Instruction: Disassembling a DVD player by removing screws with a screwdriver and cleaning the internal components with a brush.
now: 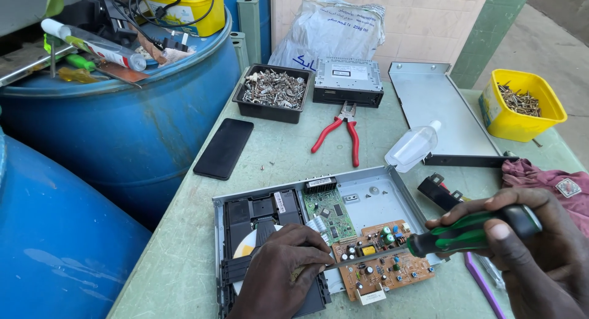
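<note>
the opened disc player [374,193] lay on the pale green table [184,257], its lid off and its boards bare. the right hand [534,245] came in from the player's right edge, palm turned down and the wrist low, with all its fingers wrapped tight round the green and black handle of a screwdriver [454,234]. the thumb lay along the top of the handle. the shaft ran nearly level, leftward across the brown circuit board [383,260] in the player's near right corner, and its tip met the left hand. the left hand [282,267] rested on the black disc tray [257,217] at the player's left side, knuckles raised, its fingers curled in narrow and pinched about the shaft's tip; whether they held anything small besides, i could not tell. a green circuit board [329,213] sat in the middle of the player, just beyond the left hand.

beyond the player lay red-handled pliers [345,132] and a black tray of screws [273,90]; to its far left, a black phone [224,148]. a clear plastic bottle [412,147] lay by its far right corner, and a yellow tub [521,107] of screws stood well apart further right. blue barrels [123,128] stood left of the table.
</note>
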